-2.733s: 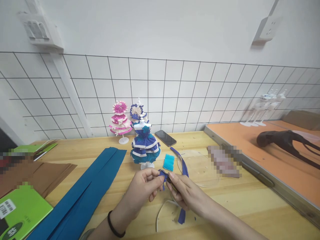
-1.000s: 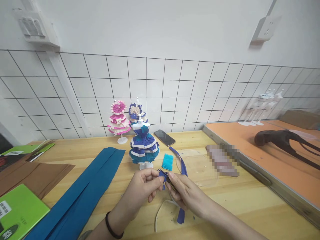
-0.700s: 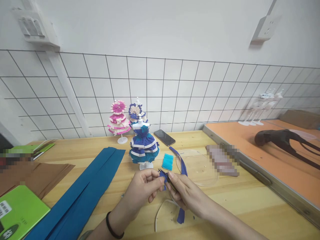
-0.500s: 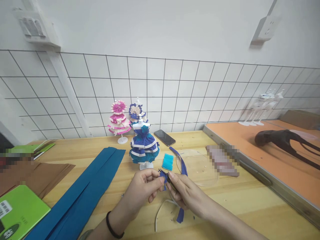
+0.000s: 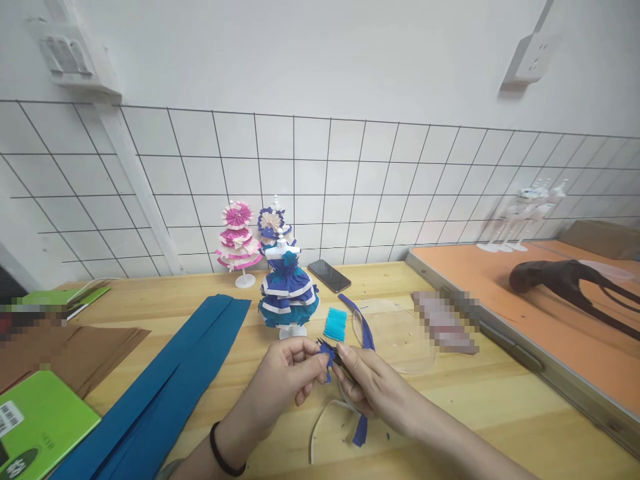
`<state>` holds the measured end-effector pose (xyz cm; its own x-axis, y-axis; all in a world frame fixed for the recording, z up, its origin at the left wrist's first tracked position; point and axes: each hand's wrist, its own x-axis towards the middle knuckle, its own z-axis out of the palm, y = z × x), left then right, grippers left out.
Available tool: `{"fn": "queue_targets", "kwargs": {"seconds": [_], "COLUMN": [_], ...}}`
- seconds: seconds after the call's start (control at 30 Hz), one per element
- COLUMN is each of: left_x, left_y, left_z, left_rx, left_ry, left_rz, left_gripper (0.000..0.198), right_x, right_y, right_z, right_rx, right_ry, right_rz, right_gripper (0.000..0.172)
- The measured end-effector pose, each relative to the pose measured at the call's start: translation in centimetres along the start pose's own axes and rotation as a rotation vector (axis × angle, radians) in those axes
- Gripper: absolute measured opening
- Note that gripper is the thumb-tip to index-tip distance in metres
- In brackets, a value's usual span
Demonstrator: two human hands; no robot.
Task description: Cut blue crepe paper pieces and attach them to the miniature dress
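My left hand (image 5: 293,370) pinches a small piece of dark blue crepe paper (image 5: 327,352) between thumb and fingertips. My right hand (image 5: 373,387) is closed around small dark scissors (image 5: 336,353), whose pointed tips meet the blue piece; most of the handles are hidden by the fingers. Just beyond both hands lies a bright turquoise folded paper piece (image 5: 335,324). A blue and teal paper dress on a white mini mannequin (image 5: 289,287) stands upright behind my left hand. A long blue strip (image 5: 367,328) curves past my right hand, and another blue strip end (image 5: 360,432) shows below it.
Teal crepe paper (image 5: 165,373), brown paper (image 5: 85,353) and a green packet (image 5: 47,420) lie at left. A pink dress form (image 5: 239,240), a phone (image 5: 329,275) and clear plastic (image 5: 400,333) are farther back. At right, an orange board (image 5: 475,287) carries a black object (image 5: 555,277).
The blue piece and the scissor tips have shifted very slightly between my fingers. Both hands stay in nearly the same place, and the things on the table have not moved.
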<state>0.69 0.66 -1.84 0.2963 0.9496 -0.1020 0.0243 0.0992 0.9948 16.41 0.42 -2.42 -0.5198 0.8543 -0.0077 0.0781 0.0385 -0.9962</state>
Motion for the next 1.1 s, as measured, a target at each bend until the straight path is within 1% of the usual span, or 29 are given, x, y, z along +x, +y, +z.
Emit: {"fn": "queue_targets", "kwargs": {"seconds": [0.33,0.5,0.7,0.83,1.1], "left_x": [-0.01,0.17,-0.04,-0.02,-0.01], "left_y": [-0.34,-0.58,-0.45,-0.37,-0.23], "left_z": [0.05,0.24,0.15,0.02,-0.04], "left_rx": [0.01,0.006,0.03,0.019,0.04], "left_ry": [-0.007,-0.002,0.012,0.008,0.012], "left_rz": [0.007,0.022,-0.003,0.004,-0.007], "left_gripper": [0.022,0.021,0.022,0.023,0.023], "right_x": [-0.07,0.05,0.09,0.0,-0.07], "right_y": [-0.08,-0.02,0.07,0.0,-0.23], "right_z": [0.07,0.13,0.16,0.08,0.05], "right_rx": [0.014,0.014,-0.027,-0.032,-0.027], "right_ry": [-0.005,-0.006,0.009,0.008,0.007], "right_rz": [-0.016,-0.023,-0.027,-0.005,-0.006], "right_gripper": [0.046,0.048,0.051,0.05,0.049]}}
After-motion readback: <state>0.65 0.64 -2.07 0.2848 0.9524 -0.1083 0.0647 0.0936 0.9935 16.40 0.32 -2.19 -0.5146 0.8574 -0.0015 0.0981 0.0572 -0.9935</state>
